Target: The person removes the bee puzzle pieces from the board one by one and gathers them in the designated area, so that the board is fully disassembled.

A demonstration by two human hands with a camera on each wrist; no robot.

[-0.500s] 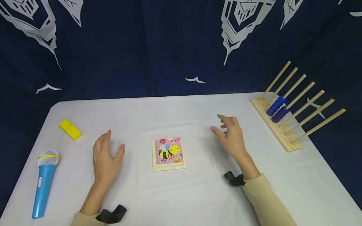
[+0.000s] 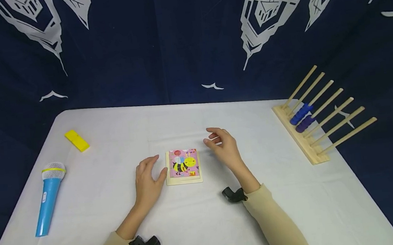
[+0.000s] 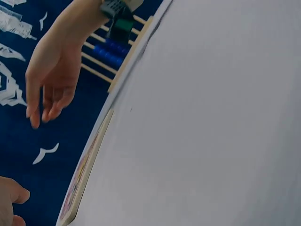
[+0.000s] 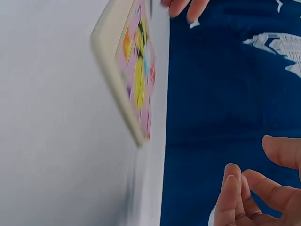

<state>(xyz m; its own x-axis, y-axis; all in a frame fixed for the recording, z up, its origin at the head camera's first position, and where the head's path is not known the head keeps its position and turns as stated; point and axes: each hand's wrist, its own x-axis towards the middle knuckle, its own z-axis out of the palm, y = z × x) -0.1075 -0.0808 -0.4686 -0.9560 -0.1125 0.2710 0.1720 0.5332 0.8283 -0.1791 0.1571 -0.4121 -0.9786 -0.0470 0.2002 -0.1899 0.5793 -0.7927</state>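
at the middle of the white table (image 2: 188, 215) lies a small wooden board (image 2: 183, 163) with a bee picture on a pink ground, flat and between the two hands. the left hand (image 2: 147, 183) is just beside its left edge, thumb held well away from the fingers, with nothing in its grip; whether the thumb touches the board i cannot tell. the right hand (image 2: 226, 149) hangs near the board's right side, apart from it, fingers loosely bent, thumb parted from them, also holding nothing. farther right stands a pegged wooden rack (image 2: 300, 135) with blue beads (image 2: 300, 114) and purple beads (image 2: 305, 124); on the left lie a blue microphone (image 2: 48, 202) and a yellow block (image 2: 77, 140).
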